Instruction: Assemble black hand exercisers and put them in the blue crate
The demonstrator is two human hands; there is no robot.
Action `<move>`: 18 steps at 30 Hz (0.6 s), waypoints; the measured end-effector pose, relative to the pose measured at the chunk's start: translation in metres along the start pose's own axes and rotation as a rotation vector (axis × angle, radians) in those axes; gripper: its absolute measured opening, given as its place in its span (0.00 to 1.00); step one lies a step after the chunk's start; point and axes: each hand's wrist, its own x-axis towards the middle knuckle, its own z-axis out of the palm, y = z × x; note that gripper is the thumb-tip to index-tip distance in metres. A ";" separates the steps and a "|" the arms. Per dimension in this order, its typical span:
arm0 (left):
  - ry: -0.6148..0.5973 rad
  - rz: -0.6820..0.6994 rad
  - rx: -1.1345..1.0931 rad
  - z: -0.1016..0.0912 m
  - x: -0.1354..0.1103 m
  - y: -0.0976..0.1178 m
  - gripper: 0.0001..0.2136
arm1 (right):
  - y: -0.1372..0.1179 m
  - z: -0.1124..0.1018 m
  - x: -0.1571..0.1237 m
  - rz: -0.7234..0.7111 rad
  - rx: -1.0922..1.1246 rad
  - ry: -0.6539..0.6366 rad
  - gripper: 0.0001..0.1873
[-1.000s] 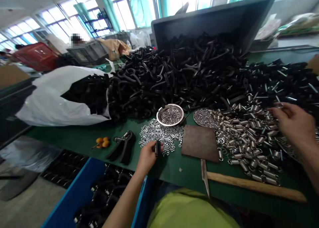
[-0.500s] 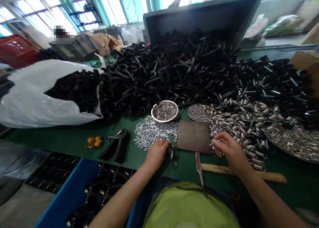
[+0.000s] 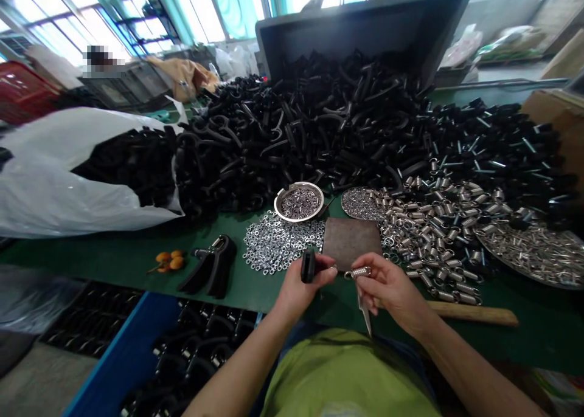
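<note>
My left hand (image 3: 298, 286) is closed around a small black plastic part (image 3: 308, 266) that points upward. A tiny metal piece seems to show at its fingertips, too small to name. Facing it, my right hand (image 3: 387, 286) pinches a coil spring (image 3: 360, 272), whose looped end points toward the left hand. Both hands are above the near edge of a flat metal plate (image 3: 351, 242). Under the right hand lies a hammer with a wooden handle (image 3: 474, 313), its head partly covered. Left of the plate spreads a pile of small nuts (image 3: 269, 247).
A round metal dish (image 3: 298, 202) of small pins stands behind the nuts. Loose springs (image 3: 438, 222) and a tray of metal pins (image 3: 533, 253) lie to the right. Black handles (image 3: 292, 131) heap up behind. An assembled black hand grip (image 3: 210, 268) and orange fruits (image 3: 170, 261) lie left.
My left hand has lifted the black part off the table. My right hand has moved left from the springs with one spring in its fingers. The hands are now close together.
</note>
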 end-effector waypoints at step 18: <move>-0.057 -0.175 -0.219 0.029 -0.003 -0.017 0.15 | -0.003 -0.014 0.014 -0.215 -0.461 0.133 0.09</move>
